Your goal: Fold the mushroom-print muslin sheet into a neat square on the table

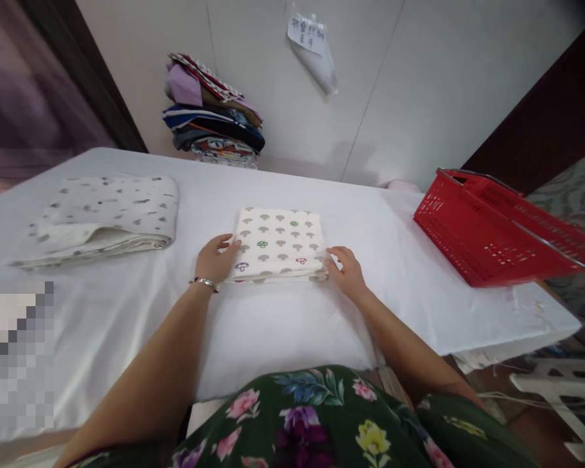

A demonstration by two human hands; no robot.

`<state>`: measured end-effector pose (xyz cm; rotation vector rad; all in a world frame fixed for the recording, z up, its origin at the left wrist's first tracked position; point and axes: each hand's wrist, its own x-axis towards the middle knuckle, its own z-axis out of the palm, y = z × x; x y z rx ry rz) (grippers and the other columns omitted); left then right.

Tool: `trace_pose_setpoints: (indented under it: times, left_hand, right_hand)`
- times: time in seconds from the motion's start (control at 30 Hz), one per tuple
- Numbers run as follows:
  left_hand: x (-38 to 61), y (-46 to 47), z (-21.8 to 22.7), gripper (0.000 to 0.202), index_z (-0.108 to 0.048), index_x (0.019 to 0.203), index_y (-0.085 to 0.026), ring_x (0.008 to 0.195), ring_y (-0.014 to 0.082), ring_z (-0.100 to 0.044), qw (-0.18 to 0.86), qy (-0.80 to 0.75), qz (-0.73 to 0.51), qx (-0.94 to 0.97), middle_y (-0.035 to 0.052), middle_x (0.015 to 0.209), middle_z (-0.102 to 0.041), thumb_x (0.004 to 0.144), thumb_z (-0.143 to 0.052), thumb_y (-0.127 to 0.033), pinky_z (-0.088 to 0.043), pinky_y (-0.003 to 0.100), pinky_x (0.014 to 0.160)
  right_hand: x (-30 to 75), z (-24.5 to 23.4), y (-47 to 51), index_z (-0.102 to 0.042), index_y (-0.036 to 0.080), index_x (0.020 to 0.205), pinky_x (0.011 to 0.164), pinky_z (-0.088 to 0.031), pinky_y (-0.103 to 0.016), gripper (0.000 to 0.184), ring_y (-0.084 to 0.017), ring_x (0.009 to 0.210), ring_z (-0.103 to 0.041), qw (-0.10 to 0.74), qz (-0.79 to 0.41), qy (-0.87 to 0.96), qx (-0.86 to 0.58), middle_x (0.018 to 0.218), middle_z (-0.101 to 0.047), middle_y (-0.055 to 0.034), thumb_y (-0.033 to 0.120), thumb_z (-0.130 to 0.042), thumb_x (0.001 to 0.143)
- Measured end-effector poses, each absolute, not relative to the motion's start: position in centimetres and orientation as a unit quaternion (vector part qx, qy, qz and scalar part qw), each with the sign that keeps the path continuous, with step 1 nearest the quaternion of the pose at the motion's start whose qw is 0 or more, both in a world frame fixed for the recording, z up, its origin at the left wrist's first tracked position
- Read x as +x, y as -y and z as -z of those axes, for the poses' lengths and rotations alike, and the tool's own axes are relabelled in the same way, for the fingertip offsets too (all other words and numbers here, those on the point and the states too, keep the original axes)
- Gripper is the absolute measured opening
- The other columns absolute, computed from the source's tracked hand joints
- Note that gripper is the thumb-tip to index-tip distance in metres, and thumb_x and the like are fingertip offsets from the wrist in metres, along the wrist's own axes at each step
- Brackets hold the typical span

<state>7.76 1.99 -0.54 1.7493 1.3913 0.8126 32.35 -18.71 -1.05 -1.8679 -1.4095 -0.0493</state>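
Observation:
A folded cream cloth with a mushroom print (277, 244) lies in the middle of the white table (283, 325). My left hand (215, 259) rests at its left edge, fingers curled against the side, a thin bracelet on the wrist. On the cloth's right edge sits my right hand (347, 268), with the fingers bent onto the near corner. Both hands touch the cloth from either side; neither lifts it.
A second folded spotted cloth (104, 218) lies at the table's left. A stack of folded fabrics (214, 117) stands against the back wall. A red plastic basket (502, 224) sits at the right edge. A paper note (307, 32) hangs on the wall.

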Motion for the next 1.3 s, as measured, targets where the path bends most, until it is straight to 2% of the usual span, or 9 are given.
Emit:
trace_pose_setpoints:
  times: [0.13, 0.3, 0.37, 0.43, 0.53, 0.67, 0.87, 1.07, 1.3]
  left_hand:
    - [6.3, -0.6, -0.3, 0.039, -0.066, 0.101, -0.025, 0.102, 0.0197, -0.057, 0.346, -0.435, -0.336, 0.76, 0.0035, 0.113, -0.063, 0.069, -0.063, -0.048, -0.047, 0.033, 0.087]
    - [3.6, 0.2, 0.6, 0.04, -0.067, 0.1, -0.026, 0.116, 0.022, -0.049, 0.304, -0.332, -0.304, 0.84, 0.0044, 0.121, -0.058, 0.065, -0.067, -0.046, -0.041, 0.039, 0.099]
    - [2.8, 0.5, 1.1, 0.039, -0.067, 0.102, -0.025, 0.116, 0.0222, -0.049, 0.29, -0.332, -0.284, 0.851, 0.0051, 0.124, -0.056, 0.067, -0.065, -0.043, -0.042, 0.038, 0.098]
    - [2.5, 0.7, 1.5, 0.035, -0.066, 0.103, -0.025, 0.11, 0.0209, -0.052, 0.283, -0.343, -0.271, 0.854, 0.0046, 0.125, -0.055, 0.072, -0.059, -0.039, -0.047, 0.034, 0.09]
    - [2.7, 1.0, 1.5, 0.032, -0.066, 0.103, -0.025, 0.096, 0.0175, -0.058, 0.272, -0.363, -0.277, 0.847, 0.0035, 0.122, -0.057, 0.078, -0.051, -0.037, -0.05, 0.028, 0.08]
    - [2.9, 0.9, 1.7, 0.033, -0.066, 0.104, -0.025, 0.095, 0.0173, -0.059, 0.227, -0.404, -0.278, 0.841, 0.0018, 0.118, -0.06, 0.082, -0.044, -0.036, -0.047, 0.029, 0.085]
    - [2.7, 0.6, 2.2, 0.031, -0.067, 0.099, -0.024, 0.095, 0.0169, -0.059, 0.26, -0.407, -0.271, 0.833, 0.0025, 0.114, -0.062, 0.08, -0.046, -0.034, -0.047, 0.028, 0.084]
    - [4.0, 2.3, 1.4, 0.033, -0.064, 0.106, -0.02, 0.113, 0.0247, -0.049, 0.085, -0.32, -0.317, 0.889, 0.0087, 0.118, -0.059, 0.079, -0.053, -0.035, -0.039, 0.04, 0.094]
    - [5.6, 2.9, 1.6, 0.03, -0.067, 0.096, -0.021, 0.098, 0.0208, -0.056, 0.071, -0.292, -0.298, 0.906, 0.0071, 0.102, -0.066, 0.089, -0.041, -0.035, -0.04, 0.037, 0.087]
  right_hand:
    - [31.7, 0.8, 19.0, -0.062, 0.024, 0.109, 0.096, -0.038, -0.042, 0.028, -0.023, 0.113, -0.049, 0.313, 0.042, 0.677, -0.664, 0.114, -0.061, -0.0068, 0.025, -0.053, 0.083]
    - [32.6, 0.9, 18.3, -0.062, 0.023, 0.111, 0.095, -0.038, -0.04, 0.029, -0.021, 0.108, -0.053, 0.242, 0.025, 0.705, -0.666, 0.113, -0.063, -0.0063, 0.019, -0.046, 0.087]
    - [33.0, 0.8, 18.2, -0.062, 0.022, 0.111, 0.094, -0.039, -0.039, 0.029, -0.02, 0.107, -0.054, 0.231, 0.019, 0.716, -0.659, 0.115, -0.062, -0.0065, 0.019, -0.044, 0.088]
    - [33.1, 0.5, 18.1, -0.062, 0.022, 0.111, 0.092, -0.04, -0.038, 0.03, -0.02, 0.106, -0.055, 0.223, 0.013, 0.725, -0.652, 0.115, -0.063, -0.0062, 0.019, -0.043, 0.088]
    - [33.0, 0.2, 18.1, -0.063, 0.023, 0.109, 0.089, -0.042, -0.036, 0.03, -0.02, 0.1, -0.058, 0.242, 0.022, 0.718, -0.652, 0.109, -0.066, -0.0056, 0.019, -0.041, 0.089]
    - [32.0, 1.0, 18.2, -0.063, 0.023, 0.109, 0.09, -0.04, -0.038, 0.031, -0.021, 0.1, -0.057, 0.261, 0.058, 0.715, -0.645, 0.105, -0.066, -0.0065, 0.018, -0.039, 0.09]
    - [31.2, 1.8, 18.1, -0.065, 0.024, 0.105, 0.091, -0.04, -0.04, 0.03, -0.021, 0.101, -0.056, 0.262, 0.032, 0.705, -0.658, 0.107, -0.065, -0.0058, 0.019, -0.042, 0.088]
    - [31.5, 0.7, 16.8, -0.064, 0.022, 0.106, 0.085, -0.043, -0.035, 0.028, -0.02, 0.094, -0.059, 0.284, -0.012, 0.652, -0.703, 0.102, -0.067, -0.0053, 0.023, -0.042, 0.088]
    - [30.5, 1.8, 17.2, -0.06, 0.021, 0.1, 0.085, -0.042, -0.035, 0.022, -0.021, 0.092, -0.057, 0.312, 0.052, 0.637, -0.703, 0.096, -0.066, -0.0063, 0.021, -0.043, 0.087]
